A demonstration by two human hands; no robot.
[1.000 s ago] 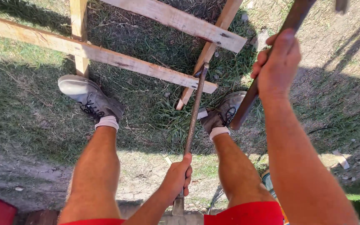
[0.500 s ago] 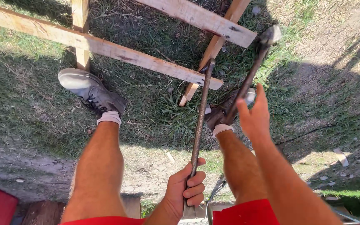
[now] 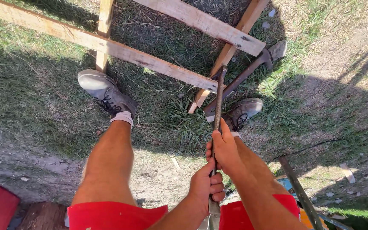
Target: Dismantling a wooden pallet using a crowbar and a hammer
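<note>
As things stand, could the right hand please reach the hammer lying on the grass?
Probably not without bending forward: the right hand grips the metal bar above the knees, while the hammer lies apart on the grass beyond the right shoe. Nothing covers it.

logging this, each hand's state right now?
left hand: closed on the pry bar
right hand: closed on the same bar, higher up

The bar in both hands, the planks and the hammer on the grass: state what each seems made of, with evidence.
Bar: likely steel, dull, rusty brown.
Planks: raw, unpainted wood, pale with visible grain.
Hammer: dark handle, wood or metal unclear; grey head, probably metal.
</note>
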